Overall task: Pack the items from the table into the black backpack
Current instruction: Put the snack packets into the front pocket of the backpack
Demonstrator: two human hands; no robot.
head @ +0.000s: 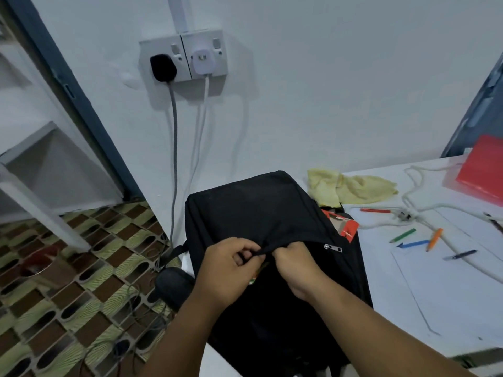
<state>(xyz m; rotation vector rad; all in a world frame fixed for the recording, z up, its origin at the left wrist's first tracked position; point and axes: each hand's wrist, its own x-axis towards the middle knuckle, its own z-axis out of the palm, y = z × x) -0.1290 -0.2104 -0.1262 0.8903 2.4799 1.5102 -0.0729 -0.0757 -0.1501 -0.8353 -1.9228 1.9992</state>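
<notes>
Counter: the white flat counter [435, 295] carries the bag at its left end and loose items across its right side.
Backpack: the black fabric backpack [250, 208] stands at the counter's left edge, in front of the wall; a silver zip pull [332, 248] hangs on its front, just right of the hands.
Left hand: the left hand [228, 265] pinches a fold of black fabric at the bag's front opening, fingers curled round it.
Right hand: the right hand [296, 268] grips the same fold just beside the left, thumb and fingers clenched on the cloth; judged as working the opening apart or shut, which of the two I cannot tell.
Possibly packed: a red and brown card box [343, 223] shows at the bag's right side; whether it sits in a pocket or behind the bag I cannot tell.
Left to pack, large: a red flat plastic folder [481, 170] at the far right; a pale yellow crumpled cloth [351, 186] behind the bag; a white looped rope [424, 210].
Left to pack, small: red [375, 210], green [402, 235], blue [413, 244] and orange [434, 238] pencils, and a dark pen [461, 254], all well apart from the bag.
Progress: judged early; most items lie unpacked.
</notes>
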